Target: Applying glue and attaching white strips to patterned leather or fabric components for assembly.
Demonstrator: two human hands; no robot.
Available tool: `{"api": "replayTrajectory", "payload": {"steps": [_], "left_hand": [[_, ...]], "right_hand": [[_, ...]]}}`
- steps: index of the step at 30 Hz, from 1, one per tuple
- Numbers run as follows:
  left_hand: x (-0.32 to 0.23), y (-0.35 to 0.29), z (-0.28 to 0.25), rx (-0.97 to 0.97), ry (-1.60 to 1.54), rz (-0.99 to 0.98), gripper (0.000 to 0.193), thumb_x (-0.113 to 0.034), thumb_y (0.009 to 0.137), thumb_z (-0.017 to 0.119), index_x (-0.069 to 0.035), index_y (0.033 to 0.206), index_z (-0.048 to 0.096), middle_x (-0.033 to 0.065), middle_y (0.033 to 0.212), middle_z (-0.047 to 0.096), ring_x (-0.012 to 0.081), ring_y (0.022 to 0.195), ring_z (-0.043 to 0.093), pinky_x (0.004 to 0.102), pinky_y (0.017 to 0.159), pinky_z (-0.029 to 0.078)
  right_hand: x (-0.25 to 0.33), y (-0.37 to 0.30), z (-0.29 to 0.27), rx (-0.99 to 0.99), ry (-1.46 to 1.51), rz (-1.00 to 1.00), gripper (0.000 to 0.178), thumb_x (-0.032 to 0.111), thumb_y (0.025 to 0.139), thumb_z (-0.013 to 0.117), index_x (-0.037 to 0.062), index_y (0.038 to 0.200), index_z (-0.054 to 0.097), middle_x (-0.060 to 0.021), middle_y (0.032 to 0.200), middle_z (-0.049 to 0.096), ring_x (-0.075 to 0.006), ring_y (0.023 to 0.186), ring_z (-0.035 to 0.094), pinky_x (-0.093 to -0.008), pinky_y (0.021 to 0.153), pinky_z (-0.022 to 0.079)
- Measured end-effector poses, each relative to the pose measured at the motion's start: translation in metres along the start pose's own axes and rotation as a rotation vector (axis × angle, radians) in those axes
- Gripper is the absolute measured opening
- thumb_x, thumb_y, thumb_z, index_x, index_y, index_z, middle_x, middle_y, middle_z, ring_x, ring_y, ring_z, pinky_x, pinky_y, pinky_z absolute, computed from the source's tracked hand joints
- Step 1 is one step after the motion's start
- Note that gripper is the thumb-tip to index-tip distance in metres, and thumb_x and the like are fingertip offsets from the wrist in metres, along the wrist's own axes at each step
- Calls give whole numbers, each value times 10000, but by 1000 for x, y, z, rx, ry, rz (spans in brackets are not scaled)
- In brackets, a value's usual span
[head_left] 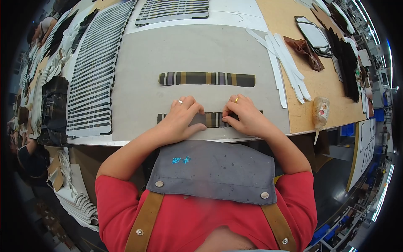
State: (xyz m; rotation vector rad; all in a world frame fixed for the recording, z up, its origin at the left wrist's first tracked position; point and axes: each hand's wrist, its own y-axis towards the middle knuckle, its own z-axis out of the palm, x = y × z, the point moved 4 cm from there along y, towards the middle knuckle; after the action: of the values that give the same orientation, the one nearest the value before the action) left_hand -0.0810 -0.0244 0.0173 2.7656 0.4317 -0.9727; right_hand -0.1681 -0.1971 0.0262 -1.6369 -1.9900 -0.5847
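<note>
A dark plaid fabric strip [213, 119] lies crosswise near the front of a grey mat [138, 63], under both my hands. My left hand [182, 117] rests over its left part, thumb and index finger apart, and this hand is open. Toward the strip's right end, my right hand [247, 116] has its fingers curled and its thumb close to the index finger, closed on the strip's edge. Beyond my hands lies a second plaid strip [214, 79], flat and parallel to the first. My palms hide parts of the nearer strip.
Long rows of striped strips [94, 80] lie at left, more strips [172, 11] at the far edge. On the right are white strips [289, 67], a brown crumpled piece [305, 52], a clear-fronted pouch [314, 35] and a nozzled bottle [320, 113] at the table edge.
</note>
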Motion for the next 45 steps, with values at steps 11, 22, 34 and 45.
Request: {"api": "replayTrajectory", "payload": {"steps": [11, 22, 34, 45], "left_hand": [[-3, 0, -10, -42, 13, -4, 307, -174, 743, 721, -54, 910, 493, 85, 882, 477, 255, 859, 464, 357, 820, 344], [1, 6, -29, -79, -17, 7, 146, -80, 775, 664, -64, 827, 529, 64, 826, 541, 241, 835, 486, 348, 791, 340], [76, 49, -89, -346, -177, -323, 148, -93, 843, 591, -21, 971, 568, 53, 735, 585, 132, 650, 520, 285, 606, 434], [63, 48, -69, -465, 376, -106, 209, -91, 773, 653, -53, 967, 581, 123, 947, 564, 294, 910, 537, 378, 780, 436]], "right_hand": [[2, -3, -1, -31, 14, -18, 78, 100, 821, 594, 76, 845, 523, -62, 810, 518, -235, 829, 481, -353, 790, 335], [8, 2, -18, -59, 63, -17, 71, 78, 845, 555, 54, 863, 490, -88, 768, 524, -262, 776, 484, -355, 763, 350], [-77, 40, -86, -284, 309, 313, 149, 97, 855, 595, 34, 976, 535, -57, 832, 579, -128, 788, 539, -271, 712, 443], [-77, 35, -84, -458, -419, 249, 240, 183, 814, 652, 22, 967, 561, -137, 882, 577, -265, 822, 575, -330, 734, 464]]}}
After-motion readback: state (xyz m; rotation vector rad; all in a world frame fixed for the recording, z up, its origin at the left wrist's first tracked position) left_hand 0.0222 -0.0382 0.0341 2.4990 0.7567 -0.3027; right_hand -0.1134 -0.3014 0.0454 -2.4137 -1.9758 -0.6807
